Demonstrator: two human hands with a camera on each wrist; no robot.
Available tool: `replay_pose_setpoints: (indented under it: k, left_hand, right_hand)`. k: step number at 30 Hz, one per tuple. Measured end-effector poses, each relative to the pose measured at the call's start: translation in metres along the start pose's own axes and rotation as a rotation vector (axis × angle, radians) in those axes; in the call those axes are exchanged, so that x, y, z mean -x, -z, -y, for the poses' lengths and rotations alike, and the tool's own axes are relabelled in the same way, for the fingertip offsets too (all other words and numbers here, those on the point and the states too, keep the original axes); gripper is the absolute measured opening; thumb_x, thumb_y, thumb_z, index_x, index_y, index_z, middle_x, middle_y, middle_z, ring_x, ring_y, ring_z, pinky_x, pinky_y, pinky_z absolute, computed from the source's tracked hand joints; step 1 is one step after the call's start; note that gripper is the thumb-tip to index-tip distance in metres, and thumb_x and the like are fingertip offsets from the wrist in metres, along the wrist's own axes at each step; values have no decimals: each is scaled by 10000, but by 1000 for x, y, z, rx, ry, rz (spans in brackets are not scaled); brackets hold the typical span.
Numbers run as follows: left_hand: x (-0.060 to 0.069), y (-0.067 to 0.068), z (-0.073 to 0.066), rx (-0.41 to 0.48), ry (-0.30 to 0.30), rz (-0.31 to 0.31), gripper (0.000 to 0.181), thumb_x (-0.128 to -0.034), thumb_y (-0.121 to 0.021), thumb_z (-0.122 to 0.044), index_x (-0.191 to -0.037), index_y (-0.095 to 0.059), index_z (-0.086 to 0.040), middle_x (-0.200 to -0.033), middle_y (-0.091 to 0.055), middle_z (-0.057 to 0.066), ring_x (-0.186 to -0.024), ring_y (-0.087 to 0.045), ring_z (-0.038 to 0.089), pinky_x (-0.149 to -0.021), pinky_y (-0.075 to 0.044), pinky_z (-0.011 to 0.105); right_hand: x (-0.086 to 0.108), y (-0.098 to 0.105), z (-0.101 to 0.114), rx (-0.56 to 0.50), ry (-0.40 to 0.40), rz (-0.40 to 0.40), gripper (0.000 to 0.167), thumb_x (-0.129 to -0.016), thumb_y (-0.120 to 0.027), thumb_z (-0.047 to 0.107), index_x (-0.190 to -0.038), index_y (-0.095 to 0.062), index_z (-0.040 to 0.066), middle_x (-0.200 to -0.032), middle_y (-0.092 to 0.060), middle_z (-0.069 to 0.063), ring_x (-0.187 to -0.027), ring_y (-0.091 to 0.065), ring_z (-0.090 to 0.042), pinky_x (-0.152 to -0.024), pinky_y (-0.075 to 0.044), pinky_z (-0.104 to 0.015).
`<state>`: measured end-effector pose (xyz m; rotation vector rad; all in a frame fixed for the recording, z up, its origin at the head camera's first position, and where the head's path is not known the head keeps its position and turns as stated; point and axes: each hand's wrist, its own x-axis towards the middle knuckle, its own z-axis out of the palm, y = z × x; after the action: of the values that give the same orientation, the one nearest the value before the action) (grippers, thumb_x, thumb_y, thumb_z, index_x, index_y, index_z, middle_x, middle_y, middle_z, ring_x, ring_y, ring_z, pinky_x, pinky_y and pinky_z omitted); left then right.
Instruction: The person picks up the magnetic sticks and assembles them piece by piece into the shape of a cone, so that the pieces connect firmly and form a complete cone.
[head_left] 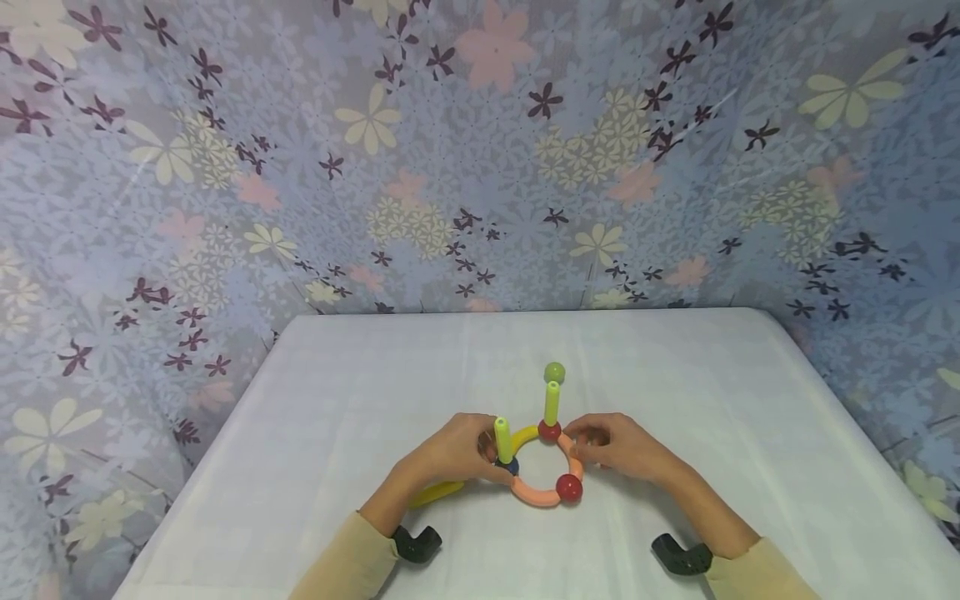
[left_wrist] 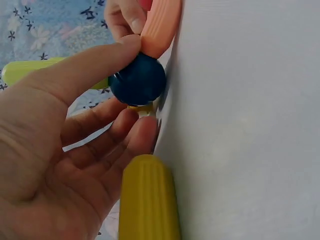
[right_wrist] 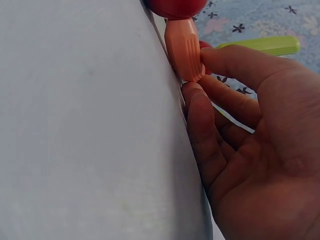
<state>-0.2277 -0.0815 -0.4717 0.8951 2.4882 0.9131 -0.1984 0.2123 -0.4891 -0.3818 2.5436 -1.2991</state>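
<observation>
A ring of curved toy rods joined by balls lies on the white table. My left hand (head_left: 459,450) pinches its dark blue ball (left_wrist: 139,80) on the left side, thumb reaching the joint with the front orange rod (head_left: 536,497). On the right, my right hand (head_left: 626,447) pinches another orange rod (right_wrist: 183,47), just behind the front red ball (head_left: 569,488). A yellow rod (head_left: 524,436) runs from the blue ball to the rear red ball (head_left: 550,432). Light-green rods (head_left: 503,442) stand upright on the blue ball and the rear red ball.
Behind the ring sits a loose green ball (head_left: 555,372). Another yellow rod (head_left: 438,494) lies beside my left wrist, partly hidden by it. Dark curved pieces (head_left: 417,546) are at both wrists. The table (head_left: 360,375) ends at a flowered cloth backdrop (head_left: 480,167).
</observation>
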Motion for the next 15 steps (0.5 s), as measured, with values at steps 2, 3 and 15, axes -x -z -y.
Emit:
replay_pose_setpoints:
  k: [2,3,15]
  left_hand:
    - [0,0,-1,1,15,-5,380,-673,-862,-416,-893,-615,-228,-752,-607,-75,-680,-553,86,-601,-487,248]
    - [1,0,-1,6,22,-5,366,-680,-860,-404,-889,-618,-226,-752,-609,-74,-684,-557,90,-604,-488,251]
    - [1,4,3,69,44,-45,314,-762,-803,-328,-985,-639,-180,-848,-627,-63,-780,-592,92,-628,-513,260]
  right_hand:
    - [0,0,0,-3,2,6,277,-852,-724,252,-1102,-687,138,-873,-603,-14,-712,-569,-203,-563,-517,-318]
    - [1,1,0,-1,3,6,262,-850,-729,263,-1079,-694,141,-862,-607,-12,-705,-569,-203,-563,-516,-318]
    - [4,2,7,91,-11,-5,257,-780,-795,349,-856,-636,162,-771,-593,10,-718,-527,-176,-597,-457,-298]
